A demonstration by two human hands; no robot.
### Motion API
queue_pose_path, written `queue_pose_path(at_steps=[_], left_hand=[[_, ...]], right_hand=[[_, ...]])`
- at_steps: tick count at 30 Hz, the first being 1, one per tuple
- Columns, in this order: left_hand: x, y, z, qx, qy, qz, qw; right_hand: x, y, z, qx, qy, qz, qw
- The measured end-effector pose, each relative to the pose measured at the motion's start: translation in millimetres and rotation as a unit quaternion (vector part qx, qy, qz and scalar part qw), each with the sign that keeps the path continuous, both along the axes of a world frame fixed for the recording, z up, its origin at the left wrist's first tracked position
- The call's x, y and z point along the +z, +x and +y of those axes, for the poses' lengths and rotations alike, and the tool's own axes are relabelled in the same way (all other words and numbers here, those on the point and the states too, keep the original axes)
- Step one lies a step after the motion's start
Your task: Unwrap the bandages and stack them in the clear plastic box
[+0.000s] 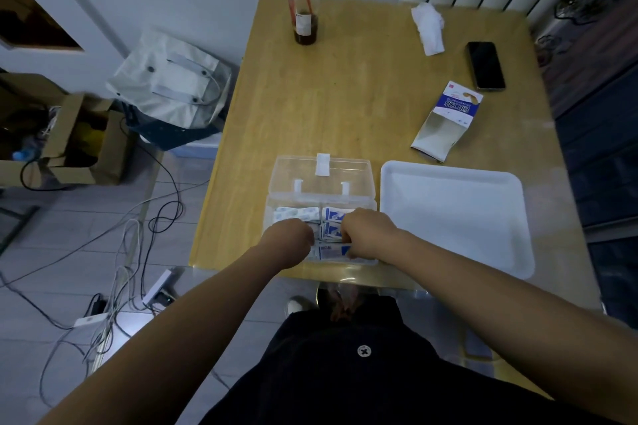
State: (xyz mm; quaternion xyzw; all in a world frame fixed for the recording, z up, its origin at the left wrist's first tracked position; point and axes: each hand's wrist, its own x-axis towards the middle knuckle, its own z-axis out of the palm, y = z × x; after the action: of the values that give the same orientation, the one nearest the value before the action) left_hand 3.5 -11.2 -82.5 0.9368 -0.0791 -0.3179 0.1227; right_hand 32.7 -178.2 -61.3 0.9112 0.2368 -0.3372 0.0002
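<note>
- While both hands sit over the clear plastic box [286,179] at the near edge of the yellow wooden table [345,97], the left hand [288,240] and right hand [366,235] each pinch an end of one blue-and-white wrapped bandage [331,251].
- More wrapped bandages [333,216] lie inside the box.
- A white foam tray [448,217] lies just right of it.
</note>
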Motion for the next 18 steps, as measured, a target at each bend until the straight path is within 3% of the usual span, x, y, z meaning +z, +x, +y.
queue_pose_path(at_steps=[6,11,15,18], left_hand=[[4,0,0,-0.008,0.002,-0.003,1.000],[15,4,3,0.011,0.002,-0.094,0.995],[22,7,8,0.099,-0.023,-0.202,0.974],[25,8,12,0.267,-0.077,-0.256,0.926]], right_hand=[[-2,1,-2,0.013,0.018,-0.011,1.000],[7,12,-9,-0.132,0.145,-0.087,0.977],[1,28,-24,-0.371,0.245,-0.128,0.887],[-9,39,-30,-0.526,0.280,-0.020,0.803]])
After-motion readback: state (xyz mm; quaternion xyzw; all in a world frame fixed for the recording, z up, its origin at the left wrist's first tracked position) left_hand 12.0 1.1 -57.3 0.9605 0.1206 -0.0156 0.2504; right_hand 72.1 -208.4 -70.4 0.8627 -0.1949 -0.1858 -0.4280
